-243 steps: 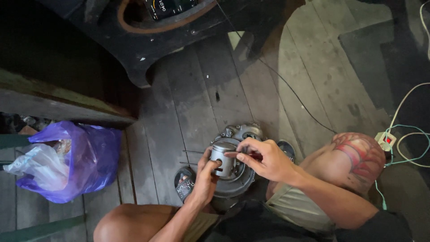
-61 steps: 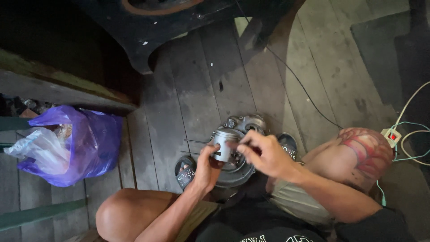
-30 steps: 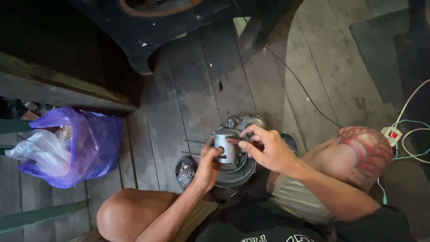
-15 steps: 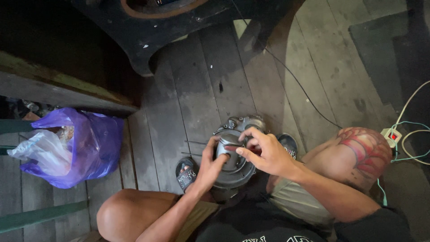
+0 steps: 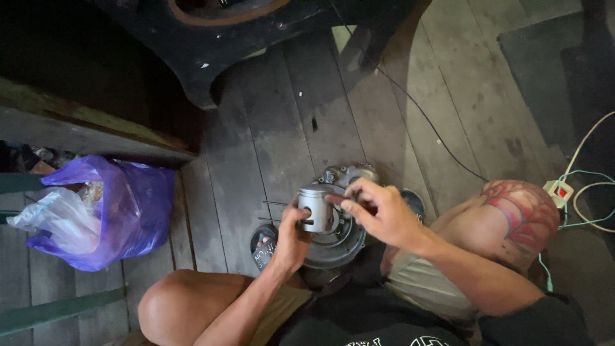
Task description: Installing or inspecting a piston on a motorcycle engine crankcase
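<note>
We hold a small metal piston upright between both hands, just above a round grey engine casing that rests on the wooden plank floor between our knees. Our left hand comes up from below, its fingers curled around the piston's lower skirt with the thumb pressed against the near side. Our right hand reaches in from the right; its fingers are drawn together at the piston's side near the crown, pinching something small there — we cannot tell what, since the fingertips hide it.

The piston looks like a stiff, solid aluminium part: light enough for one hand, hard, and not likely to deform. Its smooth machined wall may well be oily and so slippery, so we judge the best hold is the one the left hand has — wrapped around the skirt below the ring grooves, leaving the crown end free for finer work. Thin rings, if any sit in the grooves, would be brittle.

To the left lies a purple plastic bag with clear bags stuffed in it. At far right a white power strip and pale cables lie on the floor; a thin dark wire runs across the planks above us.
</note>
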